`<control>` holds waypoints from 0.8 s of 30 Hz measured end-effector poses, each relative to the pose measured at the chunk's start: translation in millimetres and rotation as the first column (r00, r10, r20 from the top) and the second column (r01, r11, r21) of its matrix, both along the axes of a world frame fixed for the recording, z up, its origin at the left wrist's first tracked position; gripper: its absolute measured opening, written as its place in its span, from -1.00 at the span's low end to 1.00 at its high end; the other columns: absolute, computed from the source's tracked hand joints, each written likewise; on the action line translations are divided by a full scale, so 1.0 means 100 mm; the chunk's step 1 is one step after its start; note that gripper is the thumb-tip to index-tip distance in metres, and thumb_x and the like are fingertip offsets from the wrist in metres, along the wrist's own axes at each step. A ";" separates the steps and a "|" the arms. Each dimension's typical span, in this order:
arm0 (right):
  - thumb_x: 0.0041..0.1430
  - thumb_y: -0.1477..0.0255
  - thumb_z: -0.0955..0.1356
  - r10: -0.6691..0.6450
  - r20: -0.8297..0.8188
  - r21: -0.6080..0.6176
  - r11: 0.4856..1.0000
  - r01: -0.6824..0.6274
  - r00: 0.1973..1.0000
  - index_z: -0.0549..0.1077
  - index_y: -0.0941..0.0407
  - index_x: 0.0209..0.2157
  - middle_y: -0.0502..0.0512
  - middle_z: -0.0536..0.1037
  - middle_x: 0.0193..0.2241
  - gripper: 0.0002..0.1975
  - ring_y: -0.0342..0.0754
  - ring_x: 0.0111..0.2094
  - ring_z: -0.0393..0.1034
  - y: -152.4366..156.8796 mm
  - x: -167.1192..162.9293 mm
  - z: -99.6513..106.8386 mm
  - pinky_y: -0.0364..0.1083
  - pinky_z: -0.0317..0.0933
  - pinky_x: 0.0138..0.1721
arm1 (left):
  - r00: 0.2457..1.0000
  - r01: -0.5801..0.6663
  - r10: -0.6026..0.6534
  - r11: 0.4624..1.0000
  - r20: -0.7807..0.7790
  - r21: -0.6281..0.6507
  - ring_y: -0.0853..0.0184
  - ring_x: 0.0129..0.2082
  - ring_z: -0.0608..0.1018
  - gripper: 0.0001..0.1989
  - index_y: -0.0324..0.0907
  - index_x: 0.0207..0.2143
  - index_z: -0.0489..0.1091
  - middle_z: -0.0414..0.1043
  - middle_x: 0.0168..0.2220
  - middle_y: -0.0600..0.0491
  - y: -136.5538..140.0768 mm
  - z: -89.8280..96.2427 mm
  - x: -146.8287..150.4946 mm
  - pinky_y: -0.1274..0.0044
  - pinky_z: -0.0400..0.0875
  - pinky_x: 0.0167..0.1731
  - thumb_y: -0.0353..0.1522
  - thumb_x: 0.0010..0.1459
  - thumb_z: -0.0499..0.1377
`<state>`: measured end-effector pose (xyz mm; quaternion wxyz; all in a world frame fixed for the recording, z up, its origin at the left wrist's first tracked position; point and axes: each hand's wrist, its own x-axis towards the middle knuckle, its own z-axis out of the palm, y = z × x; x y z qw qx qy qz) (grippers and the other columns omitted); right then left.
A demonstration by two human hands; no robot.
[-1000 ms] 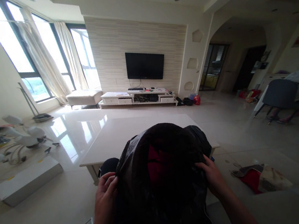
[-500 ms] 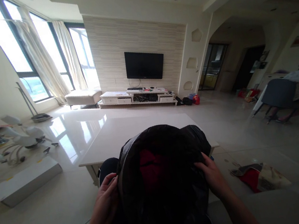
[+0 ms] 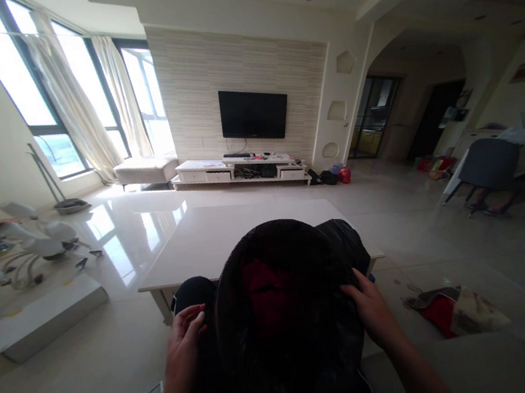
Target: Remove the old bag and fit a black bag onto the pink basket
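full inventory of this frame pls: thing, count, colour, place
black plastic bag: 1, black, red item showing inside, on lap
coffee table: 1, white, beyond bag
TV: 1, black, far wall
TV stand: 1, white, under TV
flat box: 1, white, floor left
chair: 1, dark, right, person seated beyond it
cloth: 1, red and beige, floor right
left hand: gripping bag's left edge
right hand: gripping bag's right edge

Dark glossy plastic bag (image 3: pixel 286 328) upright on lap, mouth open, red item (image 3: pixel 268 294) inside
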<state>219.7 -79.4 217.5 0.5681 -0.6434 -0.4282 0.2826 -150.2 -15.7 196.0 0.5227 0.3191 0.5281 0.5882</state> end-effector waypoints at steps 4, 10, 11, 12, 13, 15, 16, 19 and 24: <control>0.02 0.15 0.44 -0.054 0.002 0.003 0.999 0.054 0.999 0.63 0.00 -0.12 0.10 0.70 -0.08 -0.61 0.27 0.05 0.49 0.02 -0.02 -0.06 0.12 0.29 0.12 | 0.990 0.139 -0.140 0.987 0.010 0.077 -0.02 0.24 0.54 -0.40 -0.04 0.06 0.57 0.55 0.22 -0.07 -0.18 0.20 0.05 0.37 0.58 -0.04 0.01 0.01 0.43; 0.03 0.16 0.42 -0.056 0.041 0.052 0.997 0.054 0.998 0.61 0.01 -0.16 0.17 0.69 -0.09 -0.64 0.31 0.04 0.50 -0.01 -0.25 -0.01 0.14 0.35 0.11 | 0.962 0.268 -0.266 0.963 -0.064 0.018 -0.16 0.13 0.60 -0.32 -0.05 -0.03 0.60 0.65 0.07 -0.10 -0.36 0.36 0.21 0.28 0.59 -0.05 -0.35 -0.31 0.60; 0.01 0.15 0.43 -0.067 0.053 0.058 0.996 0.064 0.996 0.61 0.02 -0.14 0.19 0.69 -0.08 -0.61 0.33 0.05 0.50 -0.02 -0.28 -0.01 0.17 0.34 0.15 | 0.962 0.259 -0.256 0.965 -0.098 0.025 -0.17 0.11 0.60 -0.38 -0.07 -0.11 0.61 0.67 0.02 -0.10 -0.36 0.32 0.20 0.28 0.59 -0.04 -0.39 -0.34 0.59; -0.01 0.13 0.44 -0.080 0.060 0.058 0.995 0.077 0.995 0.61 0.04 -0.12 0.21 0.69 -0.05 -0.57 0.35 0.07 0.50 -0.03 -0.29 -0.01 0.20 0.31 0.20 | 0.963 0.245 -0.239 0.969 -0.123 0.031 -0.17 0.10 0.60 -0.43 -0.07 -0.17 0.61 0.68 -0.03 -0.09 -0.34 0.27 0.18 0.28 0.58 -0.03 -0.40 -0.35 0.57; -0.04 0.12 0.47 -0.092 0.056 0.054 0.995 0.089 0.994 0.61 0.05 -0.09 0.23 0.68 -0.02 -0.52 0.37 0.11 0.48 -0.05 -0.29 -0.01 0.22 0.28 0.24 | 0.966 0.225 -0.218 0.974 -0.142 0.033 -0.16 0.08 0.60 -0.48 -0.07 -0.20 0.61 0.68 -0.07 -0.07 -0.33 0.21 0.16 0.29 0.58 -0.03 -0.40 -0.34 0.55; -0.07 0.04 0.50 -0.107 0.010 0.024 0.994 0.107 0.994 0.62 0.05 -0.03 0.25 0.66 0.06 -0.42 0.39 0.18 0.44 -0.07 -0.24 -0.01 0.24 0.27 0.26 | 0.968 0.190 -0.184 0.981 -0.173 0.023 -0.14 0.05 0.61 -0.52 -0.07 -0.21 0.61 0.67 -0.14 -0.05 -0.30 0.10 0.09 0.30 0.57 -0.06 -0.39 -0.30 0.49; -0.05 -0.02 0.49 -0.098 -0.023 -0.003 0.995 0.098 0.995 0.62 0.04 -0.02 0.24 0.65 0.07 -0.39 0.39 0.19 0.44 -0.09 -0.19 0.00 0.23 0.31 0.23 | 0.966 0.186 -0.182 0.982 -0.183 0.008 -0.12 0.03 0.61 -0.53 -0.07 -0.19 0.61 0.67 -0.16 -0.04 -0.29 0.06 0.05 0.31 0.56 -0.08 -0.39 -0.28 0.47; 0.06 -0.22 0.39 -0.011 -0.056 -0.049 0.999 0.009 0.998 0.61 0.03 -0.07 0.21 0.67 -0.04 -0.34 0.33 0.06 0.51 -0.10 -0.04 0.12 0.17 0.42 0.03 | 0.955 0.221 -0.225 0.974 -0.190 -0.042 -0.06 -0.07 0.62 -0.54 -0.09 -0.16 0.60 0.65 -0.20 -0.02 -0.29 0.04 -0.02 0.33 0.54 -0.16 -0.39 -0.22 0.41; 0.24 -0.24 0.27 0.202 -0.183 0.098 0.977 -0.187 0.962 0.57 0.00 0.10 0.18 0.63 0.11 -0.29 0.22 0.11 0.53 0.01 0.05 0.32 0.17 0.41 0.15 | 0.900 0.395 -0.412 0.909 -0.144 -0.133 0.07 -0.22 0.60 -0.44 -0.13 0.00 0.56 0.62 -0.27 0.05 -0.39 0.25 0.02 0.35 0.52 -0.17 -0.41 -0.16 0.33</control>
